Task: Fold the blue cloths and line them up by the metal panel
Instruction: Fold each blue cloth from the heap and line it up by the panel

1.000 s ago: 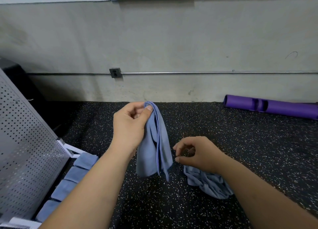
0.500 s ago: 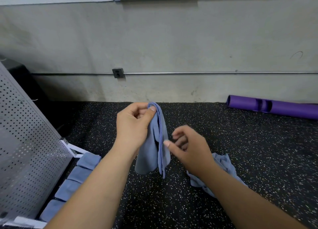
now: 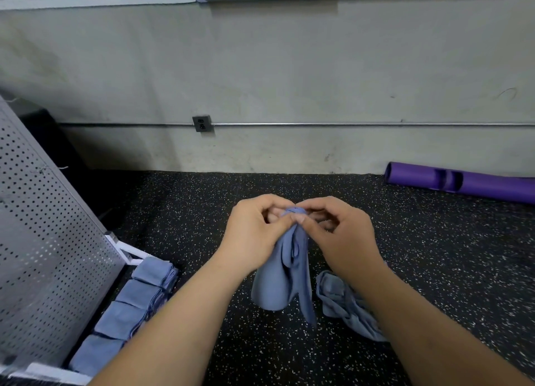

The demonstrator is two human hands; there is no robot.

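Pinching one blue cloth (image 3: pixel 278 287) by its top, left hand (image 3: pixel 254 235) and right hand (image 3: pixel 341 238) meet; it hangs over the floor (image 3: pixel 434 269) (black, speckled). A crumpled cloth (image 3: pixel 341 301) lies just beside it. Four folded cloths (image 3: pixel 139 296) line the metal panel (image 3: pixel 43 255).

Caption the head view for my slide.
A blue cloth pinched by the left hand and right hand; folded cloths line the metal panel.

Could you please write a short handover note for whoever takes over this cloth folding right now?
Hands: left hand and right hand both pinch the top of one hanging blue cloth.
Done: four folded cloths lie in a row beside the perforated metal panel.
To do: fold the held cloth, add it to the row; then the crumpled cloth on the floor by the right forearm.
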